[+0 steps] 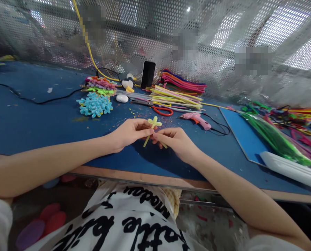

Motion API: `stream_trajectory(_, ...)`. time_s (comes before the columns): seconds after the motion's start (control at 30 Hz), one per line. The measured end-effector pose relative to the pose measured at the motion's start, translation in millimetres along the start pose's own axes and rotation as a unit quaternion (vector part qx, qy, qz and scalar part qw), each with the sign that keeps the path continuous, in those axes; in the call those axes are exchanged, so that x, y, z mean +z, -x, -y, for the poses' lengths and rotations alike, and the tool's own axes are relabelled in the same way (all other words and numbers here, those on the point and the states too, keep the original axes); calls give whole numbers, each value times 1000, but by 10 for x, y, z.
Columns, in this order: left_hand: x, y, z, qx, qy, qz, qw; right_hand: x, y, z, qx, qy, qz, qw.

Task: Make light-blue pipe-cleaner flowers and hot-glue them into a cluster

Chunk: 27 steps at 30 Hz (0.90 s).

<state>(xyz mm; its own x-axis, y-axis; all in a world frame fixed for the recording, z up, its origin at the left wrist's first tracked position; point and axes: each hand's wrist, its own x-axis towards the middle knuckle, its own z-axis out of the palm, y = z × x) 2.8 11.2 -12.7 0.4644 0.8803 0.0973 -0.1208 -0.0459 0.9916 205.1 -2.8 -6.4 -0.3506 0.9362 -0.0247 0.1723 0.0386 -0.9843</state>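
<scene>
A pale yellow pipe cleaner (pixel 154 122), bent into small flower-like loops at its top, is pinched between both my hands above the blue table. My left hand (pixel 131 133) closes thumb and fingers on it just below the loops. From the other side, my right hand (pixel 176 142) grips it with thumb and forefinger. Two loose ends stick out below the fingers, one slanting left and one right. My fingers hide the point where the strands meet.
Blue pipe-cleaner flowers (pixel 95 104) are piled at the left, with multicoloured ones behind. Red-handled scissors (pixel 162 111), yellow pipe cleaners (pixel 175 97), a pink glue gun (pixel 197 120) and a phone (pixel 148 74) lie or stand beyond my hands. A green bundle in plastic (pixel 278 139) is at the right.
</scene>
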Motion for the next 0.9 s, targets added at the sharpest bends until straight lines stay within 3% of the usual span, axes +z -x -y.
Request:
stream_trajectory(0.2, -27, -19, -26, -25, 5, -3, 1000, -11, -20, 39, 97, -187, 62, 975)
stream_trajectory(0.33, -33, -26, -50, -45, 56, -8, 997, -1, -36, 81, 105, -252, 64, 960)
stream_trajectory(0.67, 3, -17, -110, -119, 174, -9, 978, -3, -12, 144, 115, -284, 79, 948)
stream_trajectory(0.9, -10, -7, -137, -106, 168, -9, 980, 9, -8, 59, 59, -257, 67, 962)
